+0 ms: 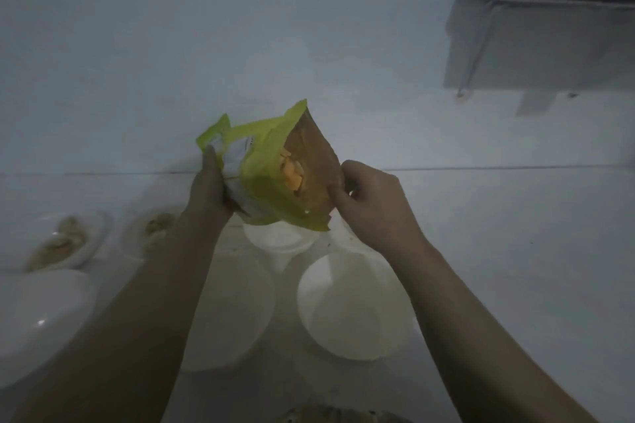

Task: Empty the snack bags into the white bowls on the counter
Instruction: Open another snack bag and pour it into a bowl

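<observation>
On the pale counter (498, 251) stood white bowls, one (350, 306) near and right, a smaller one (278, 237) farther back. Above that smaller bowl hung the torn-open yellow-green snack bag (271, 168), orange chips (292, 173) showing inside; the left hand (211, 185) gripped its left side, the right hand (371, 203) pinched its right edge.

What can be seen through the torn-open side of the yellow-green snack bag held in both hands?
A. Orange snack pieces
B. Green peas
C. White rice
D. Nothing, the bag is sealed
A: the snack bag, held by the left hand and pinched at its torn edge by the right hand, gapes open and shows orange snack pieces inside.
</observation>
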Demonstrator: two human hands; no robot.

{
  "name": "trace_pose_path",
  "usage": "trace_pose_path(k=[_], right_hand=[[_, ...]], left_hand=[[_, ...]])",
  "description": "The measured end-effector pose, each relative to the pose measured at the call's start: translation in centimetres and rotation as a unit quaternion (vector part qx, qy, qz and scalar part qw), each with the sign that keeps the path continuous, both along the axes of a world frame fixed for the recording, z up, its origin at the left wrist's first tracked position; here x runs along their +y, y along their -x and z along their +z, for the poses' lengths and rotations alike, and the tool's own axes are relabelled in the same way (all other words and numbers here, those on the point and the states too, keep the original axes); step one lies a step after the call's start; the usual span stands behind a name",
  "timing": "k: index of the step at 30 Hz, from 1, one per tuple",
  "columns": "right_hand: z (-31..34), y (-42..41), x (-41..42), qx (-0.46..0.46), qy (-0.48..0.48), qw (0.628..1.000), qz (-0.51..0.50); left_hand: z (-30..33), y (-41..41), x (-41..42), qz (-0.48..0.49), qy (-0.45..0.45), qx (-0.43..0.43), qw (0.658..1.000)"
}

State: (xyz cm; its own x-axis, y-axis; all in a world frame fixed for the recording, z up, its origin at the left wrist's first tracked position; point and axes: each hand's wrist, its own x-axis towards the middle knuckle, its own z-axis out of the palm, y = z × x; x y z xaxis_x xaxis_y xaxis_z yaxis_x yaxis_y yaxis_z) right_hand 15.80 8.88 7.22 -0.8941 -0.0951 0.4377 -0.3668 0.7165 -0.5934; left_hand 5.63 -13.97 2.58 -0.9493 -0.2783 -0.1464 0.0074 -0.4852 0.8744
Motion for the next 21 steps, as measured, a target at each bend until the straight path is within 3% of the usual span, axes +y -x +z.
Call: trace_pose_path(k=[5,10,16,21], right_hand=[[-0.3,1.6,-5.4,-0.052,0.148,0.986,0.047],[0.5,4.2,-10.0,-0.04,0.248,0.968,0.015],[-0.4,8.6,-12.3,0.017,0.213,0.975,-0.061],[-1.7,11.0,-12.2,0.026,0.151,0.982,-0.109]], left_hand=[[-0.8,1.1,-5.1,0.096,0.069,-0.025,0.993],[-1.3,1.7,-7.1,0.159,0.143,0.003,0.977],[-2.3,3.0,-8.8,0.205,0.204,0.028,0.957],[-2.7,3.5,-8.3,0.193,0.188,0.043,0.962]])
